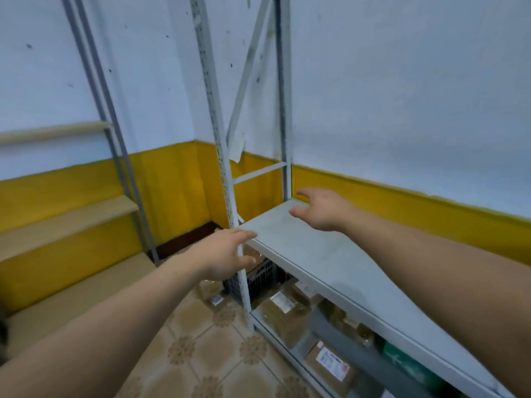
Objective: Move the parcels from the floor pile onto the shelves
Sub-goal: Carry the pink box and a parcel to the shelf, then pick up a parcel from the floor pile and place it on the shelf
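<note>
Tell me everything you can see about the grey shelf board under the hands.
The shelf board is a flat, pale grey panel, seemingly painted metal, faintly smudged, with a thin front lip. It sits level in a white rack, running along the wall from the corner, its visible top bare. The right hand hovers open over its far end; the left hand reaches its front corner, contact unclear. Parcels lie beneath.

Shelf board (316, 254) matt grey, likely painted metal; parcels (283, 314) brown cardboard; floor (207, 349) glossy patterned tile.
</note>
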A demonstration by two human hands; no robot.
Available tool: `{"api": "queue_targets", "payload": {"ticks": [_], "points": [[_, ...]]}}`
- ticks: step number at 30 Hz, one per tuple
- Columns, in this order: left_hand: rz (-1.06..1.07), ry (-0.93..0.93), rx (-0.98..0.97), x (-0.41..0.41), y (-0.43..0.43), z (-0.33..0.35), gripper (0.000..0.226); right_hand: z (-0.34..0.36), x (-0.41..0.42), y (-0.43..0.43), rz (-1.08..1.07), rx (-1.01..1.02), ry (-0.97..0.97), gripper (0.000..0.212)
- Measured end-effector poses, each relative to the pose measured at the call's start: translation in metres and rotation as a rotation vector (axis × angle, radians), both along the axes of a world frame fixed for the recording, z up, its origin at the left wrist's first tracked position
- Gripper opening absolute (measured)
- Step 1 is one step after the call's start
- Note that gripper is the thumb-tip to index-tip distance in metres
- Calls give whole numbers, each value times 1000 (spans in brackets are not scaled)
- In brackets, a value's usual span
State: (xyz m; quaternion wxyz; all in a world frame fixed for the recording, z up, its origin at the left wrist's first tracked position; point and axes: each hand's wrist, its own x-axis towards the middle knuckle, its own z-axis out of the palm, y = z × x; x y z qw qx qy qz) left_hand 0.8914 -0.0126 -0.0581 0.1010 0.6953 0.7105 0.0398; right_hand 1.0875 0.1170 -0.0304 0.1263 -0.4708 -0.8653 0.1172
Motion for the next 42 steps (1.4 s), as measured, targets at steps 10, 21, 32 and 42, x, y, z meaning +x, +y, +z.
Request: {"api": "queue_targets", "payload": {"ticks": [10, 21, 32, 42], "points": [[242, -30, -3, -167, 64, -22, 63, -23, -207, 84, 252, -20, -29, 70], [455, -20, 12, -348, 151, -13, 65, -26, -421, 186, 422, -59, -92, 68], [351, -61, -63, -567, 251, -47, 64, -63, -600, 285, 242, -145, -93, 68], [78, -23, -179, -655, 422, -90, 65, -132, -639, 417, -85, -312, -80, 70]]}}
